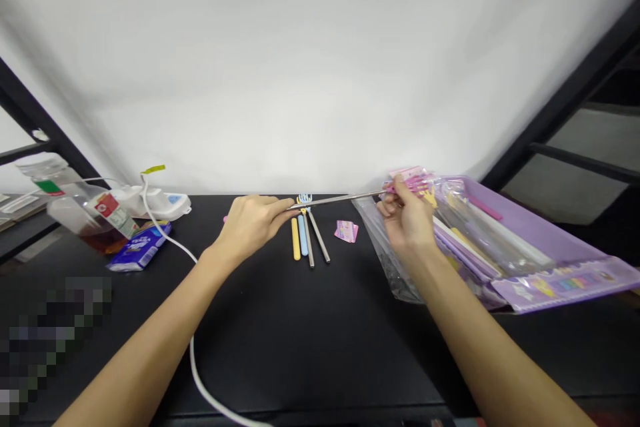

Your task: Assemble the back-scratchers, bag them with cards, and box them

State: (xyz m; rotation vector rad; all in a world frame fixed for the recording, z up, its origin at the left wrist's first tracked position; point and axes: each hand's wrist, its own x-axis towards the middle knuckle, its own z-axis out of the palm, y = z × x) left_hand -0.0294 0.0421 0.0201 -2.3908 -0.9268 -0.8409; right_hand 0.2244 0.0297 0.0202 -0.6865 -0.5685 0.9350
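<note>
Spanning the middle of the frame, a thin metal rod (340,199) runs between both hands above the black table (310,333). The left hand (250,223) pinches its near end, fingers closed on it at centre frame. The right hand (407,217), right of centre, grips the far end, fingers clamped on the rod together with a pink packet (413,180). Below the rod lie a yellow stick (295,239), a blue stick (303,235) and two grey sticks (315,243). A purple tray (550,240) sits at the right.

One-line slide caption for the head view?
Both hands, left and right, hold a metal rod over cutlery beside a purple tray.
</note>
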